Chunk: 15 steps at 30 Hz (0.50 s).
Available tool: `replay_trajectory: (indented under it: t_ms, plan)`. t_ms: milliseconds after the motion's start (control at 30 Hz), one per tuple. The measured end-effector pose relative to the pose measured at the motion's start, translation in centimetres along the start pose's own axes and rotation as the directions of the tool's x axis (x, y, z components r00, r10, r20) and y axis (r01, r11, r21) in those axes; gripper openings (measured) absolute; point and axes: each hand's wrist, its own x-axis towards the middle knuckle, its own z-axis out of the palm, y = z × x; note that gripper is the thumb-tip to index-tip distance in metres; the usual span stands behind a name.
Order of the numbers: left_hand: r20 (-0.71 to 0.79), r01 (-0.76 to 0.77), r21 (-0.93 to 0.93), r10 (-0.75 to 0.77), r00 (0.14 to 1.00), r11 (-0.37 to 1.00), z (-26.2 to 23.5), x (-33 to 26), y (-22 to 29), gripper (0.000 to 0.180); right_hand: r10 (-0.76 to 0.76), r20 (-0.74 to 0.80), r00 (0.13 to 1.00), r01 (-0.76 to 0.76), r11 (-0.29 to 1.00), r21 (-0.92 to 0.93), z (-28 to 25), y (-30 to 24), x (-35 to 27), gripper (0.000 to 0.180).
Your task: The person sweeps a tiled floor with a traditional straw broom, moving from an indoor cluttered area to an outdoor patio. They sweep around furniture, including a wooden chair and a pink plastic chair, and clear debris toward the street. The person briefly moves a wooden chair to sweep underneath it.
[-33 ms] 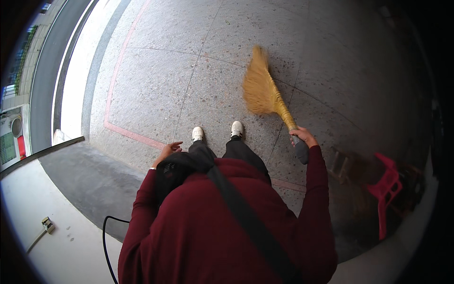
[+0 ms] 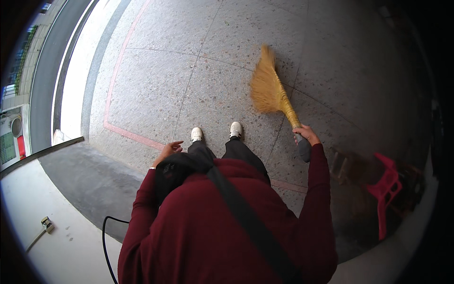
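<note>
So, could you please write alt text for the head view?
A person in a dark red top holds a yellow, fan-shaped straw broom in the right hand, over a speckled grey floor; the left hand appears empty.

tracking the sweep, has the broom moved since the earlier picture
Yes, to the right: the broom is now closer to the crossing of dark floor lines.

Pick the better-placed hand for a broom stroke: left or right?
Right, most likely. The right hand already grips the broom near its grey end, with the bristles out over the floor. The left hand looks empty, on the other side of the body.
</note>
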Motion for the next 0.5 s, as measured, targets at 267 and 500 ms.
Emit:
replay_trajectory:
  t_ms: [267,500]
  plan:
    - [0.029,0.024,0.017,-0.025,0.999,1.0,1.7,0.7,1.2,0.036,-0.366,-0.16,0.917,0.345,0.927,-0.143,0.3,-5.0,4.0,0.045]
    - [0.034,0.1,-0.182,-0.095,0.995,0.978,-0.6,2.5,1.5,0.044,-0.495,0.344,0.798,0.516,0.856,0.036,14.0,-10.6,3.8,0.044]
